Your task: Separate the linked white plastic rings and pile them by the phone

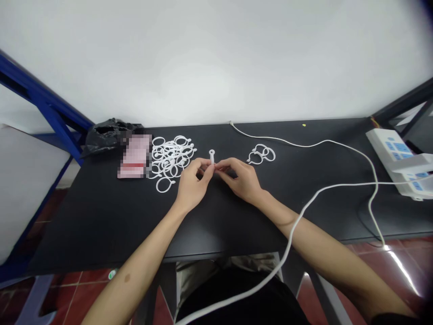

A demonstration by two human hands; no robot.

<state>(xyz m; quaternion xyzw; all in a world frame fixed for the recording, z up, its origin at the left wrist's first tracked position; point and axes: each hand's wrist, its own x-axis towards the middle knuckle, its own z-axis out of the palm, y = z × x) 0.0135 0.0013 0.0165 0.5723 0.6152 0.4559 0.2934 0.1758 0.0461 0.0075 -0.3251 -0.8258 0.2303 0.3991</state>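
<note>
My left hand (191, 185) and my right hand (241, 179) meet over the middle of the black table (101, 216), fingertips pinched together on one white plastic ring (212, 159) whose small loop end sticks up between them. A pile of several white rings (171, 160) lies just left of my left hand. A small cluster of joined white rings (261, 154) lies to the right, behind my right hand.
A black plastic bag (106, 134) and a blurred pink packet (135, 156) sit at the back left. A white cable (338, 146) crosses the table to a white power strip (402, 162) at the right. A blue frame (43, 101) stands at the left.
</note>
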